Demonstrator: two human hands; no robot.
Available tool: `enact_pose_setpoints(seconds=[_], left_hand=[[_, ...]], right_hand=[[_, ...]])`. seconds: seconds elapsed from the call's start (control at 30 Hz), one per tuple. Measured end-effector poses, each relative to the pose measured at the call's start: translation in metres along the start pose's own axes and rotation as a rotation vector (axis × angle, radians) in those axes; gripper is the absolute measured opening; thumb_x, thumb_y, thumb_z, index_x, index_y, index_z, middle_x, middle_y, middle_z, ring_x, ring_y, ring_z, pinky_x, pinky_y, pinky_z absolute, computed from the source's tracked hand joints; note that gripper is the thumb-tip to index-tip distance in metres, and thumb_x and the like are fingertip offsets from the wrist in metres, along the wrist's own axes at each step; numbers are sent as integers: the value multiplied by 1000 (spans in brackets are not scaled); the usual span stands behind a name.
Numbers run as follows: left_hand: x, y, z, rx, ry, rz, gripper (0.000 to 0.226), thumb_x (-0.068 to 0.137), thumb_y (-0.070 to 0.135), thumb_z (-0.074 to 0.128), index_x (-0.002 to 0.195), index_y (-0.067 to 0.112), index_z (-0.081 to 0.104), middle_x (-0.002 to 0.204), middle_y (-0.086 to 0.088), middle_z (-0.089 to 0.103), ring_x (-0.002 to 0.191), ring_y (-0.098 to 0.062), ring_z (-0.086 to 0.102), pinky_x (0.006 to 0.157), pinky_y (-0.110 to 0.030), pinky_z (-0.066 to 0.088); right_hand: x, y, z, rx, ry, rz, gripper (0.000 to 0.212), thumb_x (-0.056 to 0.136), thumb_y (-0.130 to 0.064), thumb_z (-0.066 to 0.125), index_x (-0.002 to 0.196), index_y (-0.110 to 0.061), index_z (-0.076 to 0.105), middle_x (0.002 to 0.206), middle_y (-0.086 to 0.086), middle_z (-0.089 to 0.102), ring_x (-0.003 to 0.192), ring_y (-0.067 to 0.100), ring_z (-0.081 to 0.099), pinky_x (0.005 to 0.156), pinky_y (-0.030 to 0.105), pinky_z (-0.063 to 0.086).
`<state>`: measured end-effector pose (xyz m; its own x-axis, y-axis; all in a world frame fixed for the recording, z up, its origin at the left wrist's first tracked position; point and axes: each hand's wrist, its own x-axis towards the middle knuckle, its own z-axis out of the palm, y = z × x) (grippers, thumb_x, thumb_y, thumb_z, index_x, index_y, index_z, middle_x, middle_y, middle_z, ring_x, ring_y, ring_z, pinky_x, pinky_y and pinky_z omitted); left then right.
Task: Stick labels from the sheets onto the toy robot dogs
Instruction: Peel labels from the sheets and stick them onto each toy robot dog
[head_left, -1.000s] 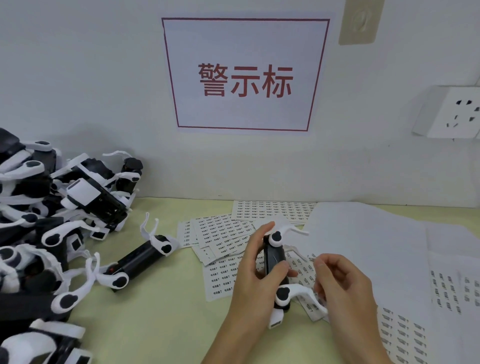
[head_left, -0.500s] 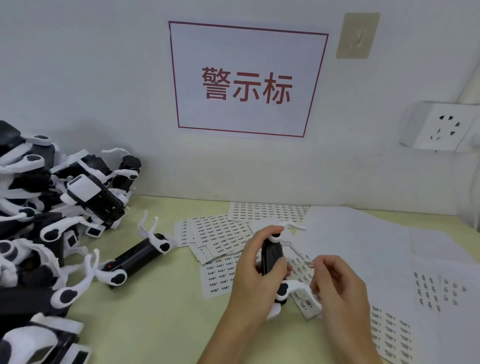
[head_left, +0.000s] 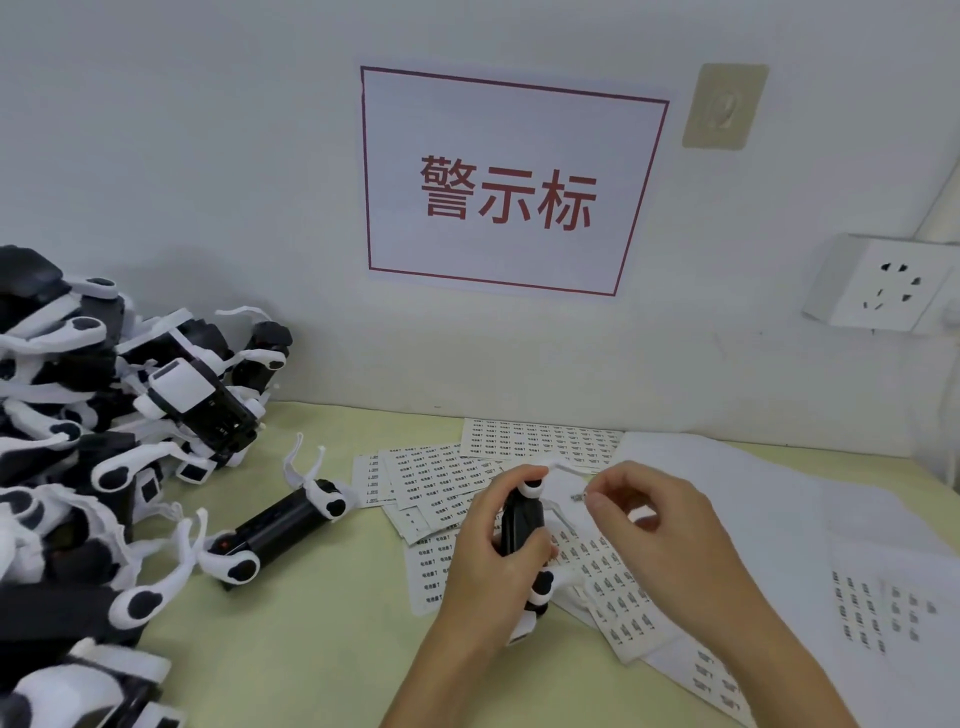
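Left hand (head_left: 491, 564) grips a toy robot dog (head_left: 522, 525) upright over the label sheets (head_left: 613, 582); right hand (head_left: 657, 525) pinches what looks like a peeled label (head_left: 577, 498) beside it, next to be pressed onto the dog's body

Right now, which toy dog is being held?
The upright one gripped by the left hand; another lies alone on the table, the rest are piled left.

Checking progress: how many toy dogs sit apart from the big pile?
2: one toy dog gripped in the left hand, one lone dog lying on the table beside the pile.
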<state>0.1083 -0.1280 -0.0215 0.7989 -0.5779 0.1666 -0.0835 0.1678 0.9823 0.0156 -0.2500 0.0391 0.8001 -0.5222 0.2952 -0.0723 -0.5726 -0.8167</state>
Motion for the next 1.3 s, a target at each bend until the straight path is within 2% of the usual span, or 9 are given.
enact_pose_setpoints(seconds=[0.13,0.27,0.53,0.7,0.8,0.87,1.1,1.2,1.3], left_hand=[[1,0,0,-9,-18,-5,55,89,-5,55,124,38,61,127,5,57,88,-30,69,79,-33,58],[2,-1,1,20,-32,2,54,82,8,57,125,40,60,128,6,57,89,-29,69,82,-37,59],[3,-3,0,50,-32,34,57,81,11,57,126,45,59,123,20,61,91,-33,68,85,-46,59],[3,-3,1,-42,-27,-12,60,80,11,62,128,45,51,111,15,66,88,-39,69,79,-38,61],[3,-3,1,-45,-16,0,55,81,10,62,127,38,53,115,8,66,91,-43,67,85,-52,58],[3,-3,3,-33,-9,21,51,81,10,62,125,34,55,117,5,65,91,-40,68,87,-54,57],[5,-6,2,-28,-3,31,49,81,11,63,124,32,56,115,6,66,89,-37,70,87,-58,56],[5,-6,2,-22,-9,36,49,82,11,63,124,33,57,116,9,67,90,-29,72,88,-53,58],[5,-6,2,-34,-7,32,47,83,11,62,124,33,58,117,7,67,91,-31,72,88,-52,58]], right_hand=[[15,-4,1,6,34,-60,12,85,-24,67,79,-35,66,96,-25,60,101,-4,55,81,20,45],[18,3,5,12,-25,-73,11,86,-24,69,81,-33,67,99,-22,58,106,-3,55,88,21,45],[18,17,6,-106,-117,-53,15,88,-24,69,76,-32,66,101,-18,57,102,-6,53,84,15,41],[19,17,10,-199,-149,-85,23,91,-21,67,74,-35,64,103,-21,49,107,-6,46,83,9,35],[19,15,13,-239,-143,-111,24,91,-20,67,74,-36,63,102,-23,45,109,-5,42,85,2,30],[19,13,14,-273,-130,-139,22,91,-19,67,75,-34,65,102,-23,44,109,-8,40,85,-2,26],[19,10,17,-329,-112,-183,19,90,-16,67,77,-29,69,99,-20,46,103,-2,46,83,4,33],[19,8,17,-304,-91,-184,21,90,-13,67,76,-29,68,98,-18,49,100,-1,49,81,6,36],[18,6,17,-278,-80,-179,23,90,-11,67,74,-28,66,96,-17,51,96,1,52,80,13,40]])
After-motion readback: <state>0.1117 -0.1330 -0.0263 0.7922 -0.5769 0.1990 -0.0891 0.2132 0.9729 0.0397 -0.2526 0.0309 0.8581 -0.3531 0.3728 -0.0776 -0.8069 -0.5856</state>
